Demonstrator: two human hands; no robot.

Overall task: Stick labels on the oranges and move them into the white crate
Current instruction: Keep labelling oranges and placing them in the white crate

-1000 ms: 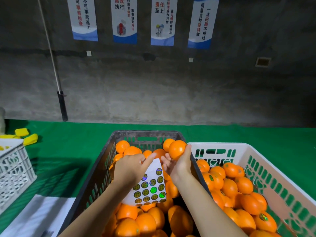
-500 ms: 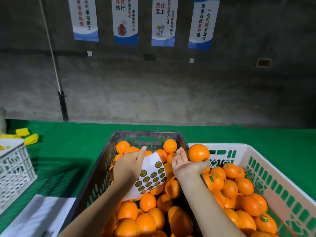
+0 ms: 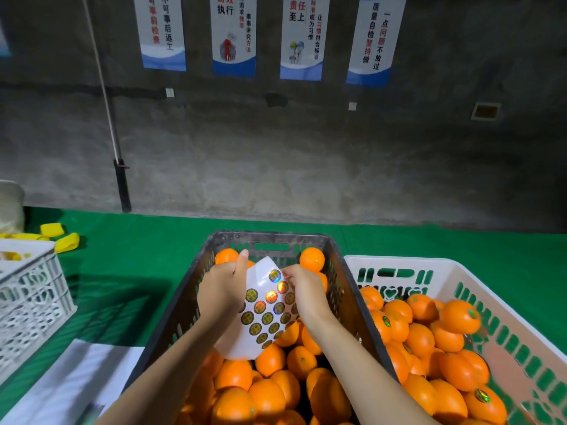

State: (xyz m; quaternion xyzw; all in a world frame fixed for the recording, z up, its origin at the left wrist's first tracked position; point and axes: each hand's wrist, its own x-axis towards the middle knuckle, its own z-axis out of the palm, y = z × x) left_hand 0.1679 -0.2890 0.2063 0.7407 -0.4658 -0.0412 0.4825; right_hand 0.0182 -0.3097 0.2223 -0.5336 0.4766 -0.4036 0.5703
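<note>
Right hand (image 3: 306,294) back from the white crate (image 3: 399,262), now pinching the label sheet (image 3: 264,308) that left hand (image 3: 222,289) grips above the dark crate (image 3: 270,236) (unlabelled oranges (image 3: 267,391) below). Risk, I judge: a label (image 3: 274,276) tears or folds onto itself if peeled too fast.

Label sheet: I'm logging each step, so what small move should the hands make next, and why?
Probably peel the top sticker free. The left hand grips the label sheet over the dark crate, the right hand pinches the sheet's upper edge at that sticker, and neither hand holds any of the oranges.
</note>
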